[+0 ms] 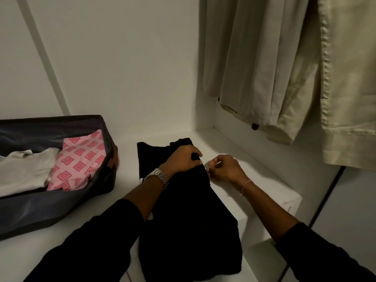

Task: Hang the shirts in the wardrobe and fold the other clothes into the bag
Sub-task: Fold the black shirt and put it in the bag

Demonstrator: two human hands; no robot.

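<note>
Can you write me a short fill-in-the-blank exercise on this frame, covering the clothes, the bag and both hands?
1. The left hand grips the ____ garment lying on the white shelf.
2. In the open bag, the pink patterned cloth lies to the ____ of the white cloth.
3. The right hand pinches the garment's ____ edge.
4. The beige clothes ____ above the shelf.

Missing words: black; right; right; hang

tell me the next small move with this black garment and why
Probably fold the far end toward the body. The black garment lies long and only partly folded on the white shelf, the left hand gripping its far part, the right hand pinching its edge; the open bag already holds folded clothes.
</note>
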